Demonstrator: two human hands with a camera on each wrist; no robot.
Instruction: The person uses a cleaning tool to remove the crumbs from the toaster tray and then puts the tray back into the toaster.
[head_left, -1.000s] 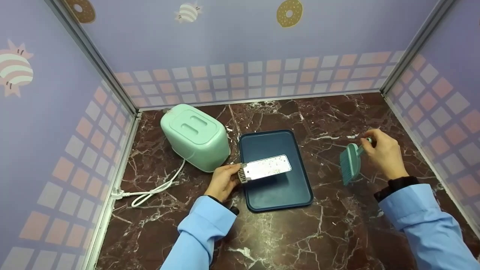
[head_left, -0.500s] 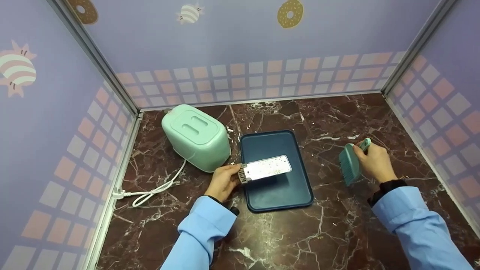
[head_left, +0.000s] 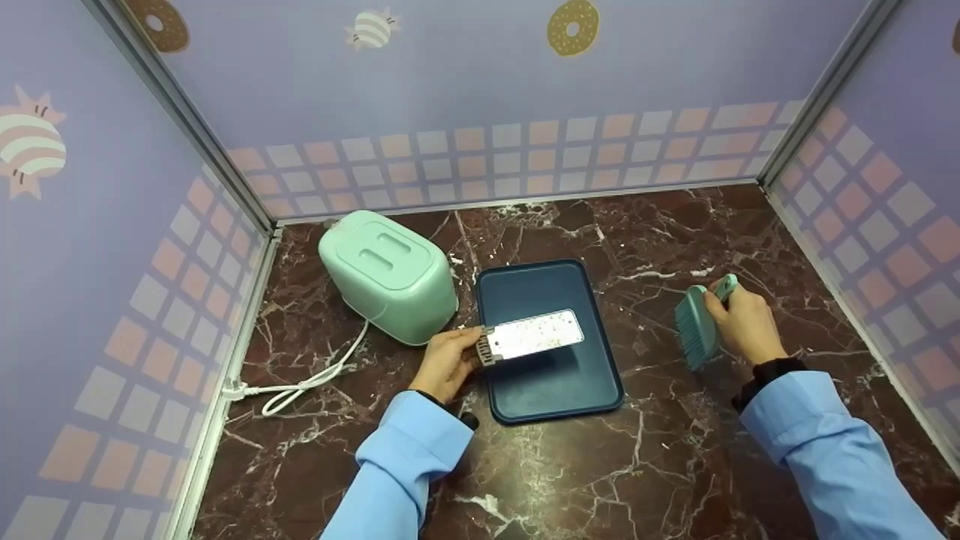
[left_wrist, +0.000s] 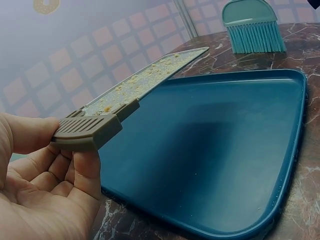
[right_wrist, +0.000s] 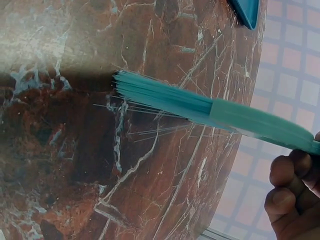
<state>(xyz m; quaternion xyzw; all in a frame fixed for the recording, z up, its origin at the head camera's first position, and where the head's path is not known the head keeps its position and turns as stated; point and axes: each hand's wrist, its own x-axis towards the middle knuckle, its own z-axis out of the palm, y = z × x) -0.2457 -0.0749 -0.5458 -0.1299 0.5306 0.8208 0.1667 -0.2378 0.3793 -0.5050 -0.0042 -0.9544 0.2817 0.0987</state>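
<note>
My left hand (head_left: 448, 363) pinches the brown ribbed end of a toaster crumb tray (head_left: 534, 335), thumb on top and fingers beneath. Yellowish crumbs (left_wrist: 120, 92) are scattered over its pale metal plate. It is held above a dark blue tray (head_left: 555, 394), casting a shadow on it. Over on the right, my right hand (head_left: 746, 324) grips a green brush (head_left: 699, 328) by its handle near the head. The teal bristles (right_wrist: 160, 95) point toward the blue tray, apart from it; whether they touch the countertop I cannot tell.
A mint green toaster (head_left: 390, 277) with a cover on top stands left of the blue tray. Its white cord (head_left: 315, 382) runs to a plug (head_left: 235, 388) at the left wall. Small crumbs lie on the marbled countertop (head_left: 570, 480). Patterned walls enclose the back and sides.
My right hand has shifted slightly left and changed its hold, from the handle's end to nearer the brush head. My left hand and the crumb tray have stayed in place.
</note>
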